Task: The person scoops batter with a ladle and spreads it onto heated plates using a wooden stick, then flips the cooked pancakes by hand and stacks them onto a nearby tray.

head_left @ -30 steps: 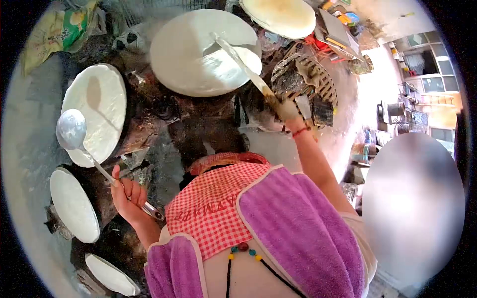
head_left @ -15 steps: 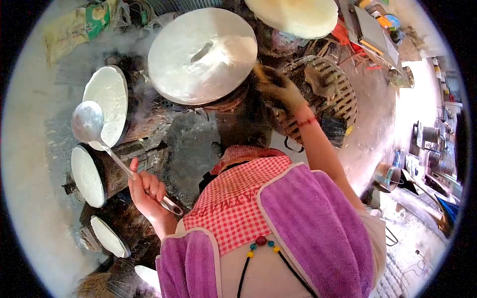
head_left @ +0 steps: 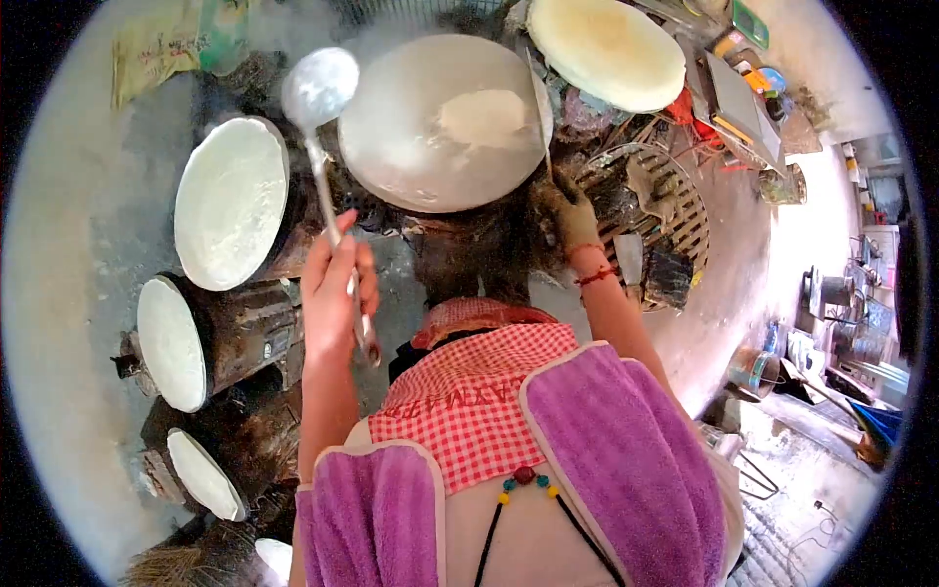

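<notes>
My left hand [head_left: 335, 284] grips the handle of a long metal ladle [head_left: 319, 93], its bowl raised between two round griddles. My right hand [head_left: 567, 210] holds a thin flat spatula [head_left: 540, 108] upright at the right rim of the large middle griddle [head_left: 391, 147], which carries a thin pale crepe [head_left: 484, 117]. A stack of finished crepes [head_left: 606, 49] lies on a round board beyond it. A white-coated griddle [head_left: 230, 201] is left of the ladle.
Two more white-topped griddles [head_left: 168, 340] [head_left: 202, 474] sit on dark stoves at the lower left. A woven basket [head_left: 665, 210] stands right of my right hand. Pots and clutter [head_left: 831, 313] line the far right. A yellow-green sack [head_left: 161, 54] lies at top left.
My left hand swung the ladle up and rightward, from over the left griddles to near the middle griddle. My right hand now holds the spatula upright at the griddle's right rim.
</notes>
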A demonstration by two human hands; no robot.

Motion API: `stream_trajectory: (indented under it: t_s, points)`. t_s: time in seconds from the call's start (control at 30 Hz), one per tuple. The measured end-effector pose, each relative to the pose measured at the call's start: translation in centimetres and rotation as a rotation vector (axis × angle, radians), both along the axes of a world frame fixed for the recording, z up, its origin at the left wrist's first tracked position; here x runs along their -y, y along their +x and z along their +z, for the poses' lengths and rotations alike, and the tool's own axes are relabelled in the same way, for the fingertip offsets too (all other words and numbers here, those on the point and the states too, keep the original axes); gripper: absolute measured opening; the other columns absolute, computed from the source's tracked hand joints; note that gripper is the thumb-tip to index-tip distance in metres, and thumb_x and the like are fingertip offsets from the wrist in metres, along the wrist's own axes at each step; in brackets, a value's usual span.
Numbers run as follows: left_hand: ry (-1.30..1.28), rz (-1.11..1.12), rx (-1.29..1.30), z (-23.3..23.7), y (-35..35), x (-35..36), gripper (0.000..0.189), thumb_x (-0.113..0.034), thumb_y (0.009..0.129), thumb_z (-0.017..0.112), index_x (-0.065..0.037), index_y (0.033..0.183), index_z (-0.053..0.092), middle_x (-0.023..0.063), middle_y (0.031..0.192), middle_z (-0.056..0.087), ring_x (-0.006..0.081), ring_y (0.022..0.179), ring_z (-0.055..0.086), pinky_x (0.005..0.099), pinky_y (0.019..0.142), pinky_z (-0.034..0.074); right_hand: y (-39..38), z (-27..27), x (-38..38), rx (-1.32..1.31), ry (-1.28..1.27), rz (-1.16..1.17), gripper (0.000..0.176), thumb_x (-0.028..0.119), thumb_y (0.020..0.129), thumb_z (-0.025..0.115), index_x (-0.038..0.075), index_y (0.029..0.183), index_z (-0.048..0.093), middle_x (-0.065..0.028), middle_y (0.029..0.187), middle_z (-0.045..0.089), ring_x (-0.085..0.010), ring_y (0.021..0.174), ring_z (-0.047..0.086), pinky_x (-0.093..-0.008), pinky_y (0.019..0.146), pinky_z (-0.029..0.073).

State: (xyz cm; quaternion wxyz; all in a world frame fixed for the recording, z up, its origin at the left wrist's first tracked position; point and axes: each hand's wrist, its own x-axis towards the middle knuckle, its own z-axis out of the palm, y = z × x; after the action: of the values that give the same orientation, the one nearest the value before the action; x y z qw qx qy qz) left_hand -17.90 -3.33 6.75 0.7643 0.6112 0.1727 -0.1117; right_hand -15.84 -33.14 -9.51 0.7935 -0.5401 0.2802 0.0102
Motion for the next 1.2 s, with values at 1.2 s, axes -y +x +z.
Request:
stream_trajectory:
  t_s: [1.2]
  points:
    - [-1.133, 0.095, -0.039, 1.9, -7.9, -1.2, 0.044, -0.026, 0.101, 0.036, 0.001, 0.136, 0.035, -0.0039, 0.068, 0.034, 0.0011, 0.045, 0.031, 0.0163, 0.033, 0.028, 0.6, 3.6, -2.0, 0.063, -0.388, 0.923, 0.044, 0.010, 0.085, 0.065, 0.001, 0.126, 0.054, -0.0062, 0.118, 0.061, -0.0168, 0.102, 0.057, -0.0272, 0.084, 0.046]
